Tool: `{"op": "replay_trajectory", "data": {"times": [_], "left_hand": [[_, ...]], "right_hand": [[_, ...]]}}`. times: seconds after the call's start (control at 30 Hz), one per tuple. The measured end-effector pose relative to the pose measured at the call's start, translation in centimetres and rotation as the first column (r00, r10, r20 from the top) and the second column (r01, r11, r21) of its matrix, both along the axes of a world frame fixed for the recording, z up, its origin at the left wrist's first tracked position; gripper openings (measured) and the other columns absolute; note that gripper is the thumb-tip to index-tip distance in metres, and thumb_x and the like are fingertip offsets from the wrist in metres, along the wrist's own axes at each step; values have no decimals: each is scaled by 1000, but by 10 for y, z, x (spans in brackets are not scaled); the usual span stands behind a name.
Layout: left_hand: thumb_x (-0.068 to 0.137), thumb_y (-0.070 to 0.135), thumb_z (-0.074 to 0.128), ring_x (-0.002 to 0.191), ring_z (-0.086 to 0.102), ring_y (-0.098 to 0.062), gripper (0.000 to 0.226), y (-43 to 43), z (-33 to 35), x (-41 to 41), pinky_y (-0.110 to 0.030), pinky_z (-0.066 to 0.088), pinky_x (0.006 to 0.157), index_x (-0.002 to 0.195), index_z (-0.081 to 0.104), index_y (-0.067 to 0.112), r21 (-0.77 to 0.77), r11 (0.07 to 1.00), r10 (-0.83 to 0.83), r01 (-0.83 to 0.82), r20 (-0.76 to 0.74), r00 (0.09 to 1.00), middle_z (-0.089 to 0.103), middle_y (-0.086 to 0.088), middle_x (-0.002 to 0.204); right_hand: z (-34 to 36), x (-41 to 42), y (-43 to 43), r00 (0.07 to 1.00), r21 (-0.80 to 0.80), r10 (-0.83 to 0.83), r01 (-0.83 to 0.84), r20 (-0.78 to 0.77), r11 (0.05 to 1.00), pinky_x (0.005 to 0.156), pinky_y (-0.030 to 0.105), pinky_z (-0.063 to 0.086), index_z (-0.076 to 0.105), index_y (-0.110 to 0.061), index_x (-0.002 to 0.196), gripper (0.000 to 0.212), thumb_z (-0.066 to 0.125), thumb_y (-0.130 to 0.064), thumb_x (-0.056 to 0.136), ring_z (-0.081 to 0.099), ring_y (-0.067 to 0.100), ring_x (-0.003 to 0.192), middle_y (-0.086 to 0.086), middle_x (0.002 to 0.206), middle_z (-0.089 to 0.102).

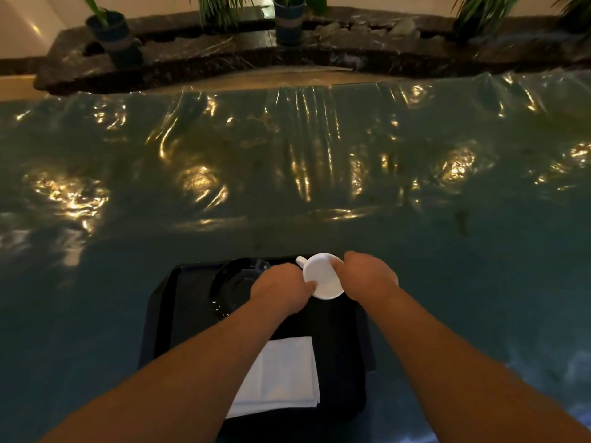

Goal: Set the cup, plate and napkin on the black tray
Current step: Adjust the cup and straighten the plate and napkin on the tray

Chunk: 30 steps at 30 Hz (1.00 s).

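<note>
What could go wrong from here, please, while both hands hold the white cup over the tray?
1. The cup looks tipped, held between the left hand and right hand; it might slip and hit the black plate beside it.
2. The dim light makes the tray edge hard to see, so the cup could land off it.

cup (323, 278): white, handle toward the far left, tilted with its base toward the camera, at the tray's far edge
plate (235, 287): black, glossy, round, flat in the tray's far left part
napkin (281, 375): white, folded, flat near the tray's near edge
tray (166, 314): black, rectangular, on the bench's near edge
</note>
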<state>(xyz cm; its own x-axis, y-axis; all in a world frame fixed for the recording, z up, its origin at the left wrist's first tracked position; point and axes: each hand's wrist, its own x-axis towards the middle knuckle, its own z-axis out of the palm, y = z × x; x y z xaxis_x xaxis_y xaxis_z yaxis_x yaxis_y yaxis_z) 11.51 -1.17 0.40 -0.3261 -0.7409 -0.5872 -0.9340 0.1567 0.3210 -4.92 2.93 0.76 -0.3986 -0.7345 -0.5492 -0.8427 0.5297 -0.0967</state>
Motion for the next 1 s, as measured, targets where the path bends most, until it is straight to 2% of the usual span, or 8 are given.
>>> {"op": "replay_trajectory", "data": {"times": [0.17, 0.23, 0.37, 0.53, 0.67, 0.77, 0.9, 1.0], "left_hand": [[90, 59, 59, 89, 62, -25, 39, -16, 14, -2, -38, 49, 70, 104, 56, 22, -275, 959, 21, -61, -143, 989, 61, 1, 101], [94, 53, 58, 100, 62, -28, 39, -26, 15, -10, -45, 54, 83, 118, 59, 23, -240, 970, -71, 39, -126, 990, 58, -1, 115], [102, 41, 52, 104, 62, -30, 31, -38, 13, -18, -48, 56, 90, 120, 67, 20, -193, 955, -221, 225, 43, 974, 56, -5, 118], [96, 39, 59, 90, 65, -27, 25, -34, 2, -13, -44, 59, 81, 103, 70, 18, -158, 985, -62, 64, 15, 998, 66, -4, 100], [90, 42, 64, 81, 65, -24, 24, -26, -8, -8, -38, 55, 70, 89, 68, 18, -67, 998, 19, -18, 5, 1000, 66, -2, 84], [90, 46, 65, 80, 64, -23, 26, -19, -13, -7, -34, 46, 65, 82, 63, 21, 9, 999, 38, -38, -27, 999, 64, -1, 81], [84, 46, 67, 81, 65, -21, 27, -24, -11, -8, -33, 49, 65, 90, 69, 20, 48, 999, 3, -2, -5, 1000, 66, 0, 85], [75, 53, 67, 74, 64, -19, 33, -33, -5, -9, -32, 52, 63, 81, 63, 21, 31, 999, -29, 28, 44, 999, 66, 1, 78]], "right_hand": [[4, -7, 33, 978, -56, -200, 203, 57, 978, 60, 35, 42, 57, -17, 89, 59, 29, -68, 99, 56, 21, 71, 1, 75, 55], [-3, -2, 42, 976, 31, -158, 155, 148, 987, 66, 38, 51, 63, -13, 90, 59, 35, -64, 99, 63, 24, 75, 7, 79, 64], [-14, 12, 40, 958, 132, -153, 124, 242, 983, 86, 43, 57, 52, -5, 136, 43, 60, -21, 97, 65, 32, 105, 16, 118, 64], [-19, 5, 20, 934, 45, -275, 272, 230, 961, 83, 43, 54, 63, -5, 117, 42, 34, -34, 107, 64, 33, 95, 11, 98, 61], [-9, -3, 3, 990, 97, -113, 105, 83, 990, 80, 43, 55, 60, -12, 125, 28, 52, -22, 101, 63, 30, 96, 8, 99, 60], [1, -5, -6, 1000, 133, 10, -11, 15, 991, 71, 40, 48, 58, -16, 128, 37, 63, -12, 92, 57, 27, 90, 5, 101, 58], [2, -8, -11, 998, 99, -46, 42, 39, 994, 73, 40, 52, 63, -18, 118, 23, 57, -27, 96, 60, 24, 87, 1, 93, 60], [0, -15, 0, 986, 9, -147, 147, 77, 989, 64, 36, 44, 58, -18, 95, 44, 35, -55, 102, 59, 20, 78, -1, 82, 58]]}}
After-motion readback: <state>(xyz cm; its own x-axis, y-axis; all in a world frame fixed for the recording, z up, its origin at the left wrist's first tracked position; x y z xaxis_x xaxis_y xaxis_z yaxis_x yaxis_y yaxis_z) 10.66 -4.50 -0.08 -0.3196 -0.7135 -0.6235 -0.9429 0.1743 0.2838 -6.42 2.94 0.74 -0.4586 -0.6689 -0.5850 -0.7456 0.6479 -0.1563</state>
